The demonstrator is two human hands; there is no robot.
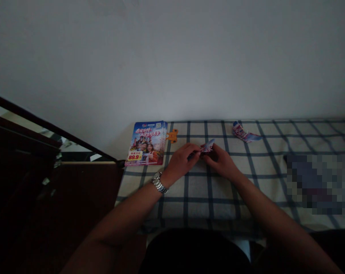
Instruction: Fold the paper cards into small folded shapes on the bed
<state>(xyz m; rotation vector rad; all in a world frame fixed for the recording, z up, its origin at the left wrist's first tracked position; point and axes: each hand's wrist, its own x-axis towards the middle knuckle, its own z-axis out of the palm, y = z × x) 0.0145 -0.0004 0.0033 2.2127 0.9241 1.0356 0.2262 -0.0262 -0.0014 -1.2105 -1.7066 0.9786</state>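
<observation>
- My left hand [181,161] pinches the left end of a small folded piece of printed paper, blue-white and pink [208,146], thumb against fingers.
- My right hand [219,161] grips the same piece from the right, fingers curled behind it; exact fingertip contact too dark to tell.
- Piece sits between both hands, just above an off-white cloth with dark blue checks [201,190], one flap sticking up at a slant.
- Silver metal-link watch [160,182] on my left wrist.
- Stack of glossy blue-and-pink printed flyers [145,146] lies on the cloth, left of my left hand, near the wall; top sheet shows two people and a yellow "89.9" label.
- Flat orange-brown bear-shaped figure [172,136] just right of the stack; can't tell if printed or loose.
- Creased, folded strip of similar printed paper, blue and pink [245,134], lies beyond my right hand, to the right, apart from it.
- Pixelated dark patch [316,184] far right on the cloth, contents unreadable.
- Plain pale grey wall [189,57] behind everything.
</observation>
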